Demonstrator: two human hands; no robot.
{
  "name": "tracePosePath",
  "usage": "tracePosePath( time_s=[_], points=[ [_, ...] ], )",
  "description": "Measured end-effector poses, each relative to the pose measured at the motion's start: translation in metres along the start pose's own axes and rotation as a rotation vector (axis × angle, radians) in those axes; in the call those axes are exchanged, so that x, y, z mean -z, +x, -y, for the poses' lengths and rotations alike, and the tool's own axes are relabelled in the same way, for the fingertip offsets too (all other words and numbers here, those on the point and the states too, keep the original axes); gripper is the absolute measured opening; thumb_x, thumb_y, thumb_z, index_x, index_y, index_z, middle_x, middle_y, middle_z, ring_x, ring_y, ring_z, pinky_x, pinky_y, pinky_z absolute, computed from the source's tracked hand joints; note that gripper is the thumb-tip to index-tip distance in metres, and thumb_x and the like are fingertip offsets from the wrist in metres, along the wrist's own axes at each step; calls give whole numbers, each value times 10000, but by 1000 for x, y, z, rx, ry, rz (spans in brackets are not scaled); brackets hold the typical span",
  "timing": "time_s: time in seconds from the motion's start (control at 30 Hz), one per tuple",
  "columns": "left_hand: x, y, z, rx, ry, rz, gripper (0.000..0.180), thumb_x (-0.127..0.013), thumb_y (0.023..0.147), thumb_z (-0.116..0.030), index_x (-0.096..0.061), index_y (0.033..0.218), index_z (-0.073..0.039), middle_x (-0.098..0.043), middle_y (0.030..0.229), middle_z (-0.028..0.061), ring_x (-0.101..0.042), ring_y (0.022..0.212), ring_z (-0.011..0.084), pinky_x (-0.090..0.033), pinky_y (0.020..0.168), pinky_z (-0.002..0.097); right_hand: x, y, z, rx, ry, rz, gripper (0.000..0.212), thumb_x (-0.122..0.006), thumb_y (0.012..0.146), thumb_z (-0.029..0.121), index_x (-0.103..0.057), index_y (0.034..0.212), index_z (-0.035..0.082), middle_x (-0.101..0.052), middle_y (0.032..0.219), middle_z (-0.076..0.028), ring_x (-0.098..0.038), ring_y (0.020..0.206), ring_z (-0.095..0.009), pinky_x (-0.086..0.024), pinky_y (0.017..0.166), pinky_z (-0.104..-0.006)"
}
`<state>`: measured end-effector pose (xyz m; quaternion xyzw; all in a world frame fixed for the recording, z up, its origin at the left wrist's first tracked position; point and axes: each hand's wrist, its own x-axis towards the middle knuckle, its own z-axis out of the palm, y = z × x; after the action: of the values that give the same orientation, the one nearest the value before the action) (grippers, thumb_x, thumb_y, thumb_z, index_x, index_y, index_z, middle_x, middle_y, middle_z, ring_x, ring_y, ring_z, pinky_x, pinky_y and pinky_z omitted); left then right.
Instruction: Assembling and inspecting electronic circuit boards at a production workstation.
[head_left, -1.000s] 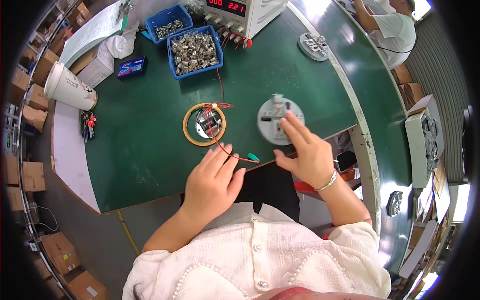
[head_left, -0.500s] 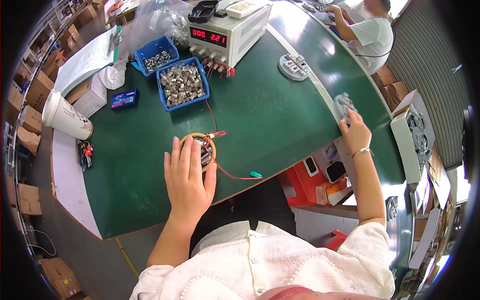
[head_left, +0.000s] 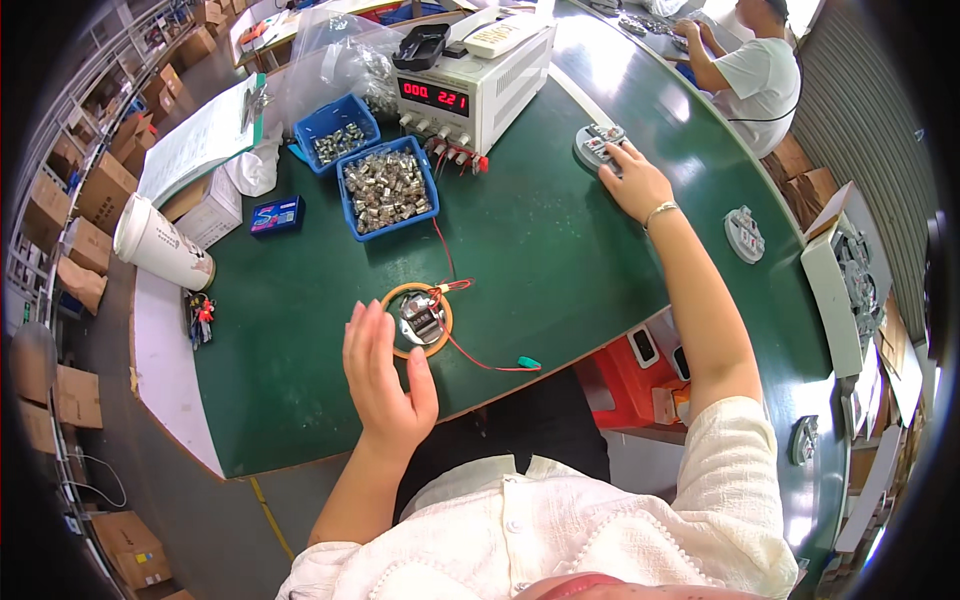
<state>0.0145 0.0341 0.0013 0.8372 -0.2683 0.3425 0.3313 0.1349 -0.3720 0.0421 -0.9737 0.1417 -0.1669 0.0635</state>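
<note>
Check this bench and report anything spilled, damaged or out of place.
Nothing looks spilled or damaged. Slightly untidy: a thin red wire trails loose from the orange ring to a green clip near the front edge of the bench, where it might snag.

On my feed the body wears a cream-white shirt (head_left: 480, 530) of crinkled, textured cloth. Down its front I see 1 placket (head_left: 516, 555) with round, pale buttons (head_left: 514, 526), and the hem (head_left: 465, 478) parts in a small notch below. Small pearly beads (head_left: 640, 540) trace 2 curved outlines, 1 on each side of the chest. The 2 sleeves (head_left: 732, 460) are short and loose. By the right hand (head_left: 637, 185) I make out 1 slim, silvery bracelet (head_left: 661, 211). The trousers (head_left: 545, 415) look black.
</note>
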Motion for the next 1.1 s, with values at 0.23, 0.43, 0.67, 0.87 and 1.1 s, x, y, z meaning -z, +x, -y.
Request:
tracePosePath(
  time_s=[0.23,0.43,0.67,0.87,1.1],
  points=[
    [5,1,-19,-220,-156,24,517,-677,895,-109,-548,1381,11,-556,1405,244,-541,1289,468,-437,1094,545,31,-112,16,83,193,48,381,-664,945,290,-686,1306,173,-608,1440,-144,-702,1088,-351,-561,939,-425],
    [-38,29,-95,-322,-156,465,517,-747,866,-213,-599,1319,-9,-587,1361,246,-544,1304,420,-407,1099,584,59,-221,48,93,361,69,401,-650,923,86,-675,1323,99,-647,1379,-174,-731,916,-290,-578,810,-337],
    [-80,19,-117,-360,182,589,561,-751,858,-247,-587,1339,-10,-591,1352,263,-546,1311,424,-367,1132,606,65,-250,39,-155,880,161,409,-540,947,-45,-644,1340,-1,-696,1304,-150,-602,691,-82,-497,655,-221],
    [-78,35,-115,-96,-233,488,451,-709,893,-176,-598,1300,-17,-610,1320,268,-651,1168,418,-553,935,553,63,-246,24,-213,1276,-93,380,-548,947,-71,-648,1307,-3,-708,1056,-60,-496,649,-29,-429,623,-189],
    [-56,68,-86,966,-1257,428,300,-567,1037,-93,-518,1321,-11,-633,1270,194,-720,1065,323,-659,804,425,63,-250,41,-88,1142,197,350,-637,938,33,-628,1283,-21,-679,977,-44,-535,681,-41,-437,631,-201]
  ],
)
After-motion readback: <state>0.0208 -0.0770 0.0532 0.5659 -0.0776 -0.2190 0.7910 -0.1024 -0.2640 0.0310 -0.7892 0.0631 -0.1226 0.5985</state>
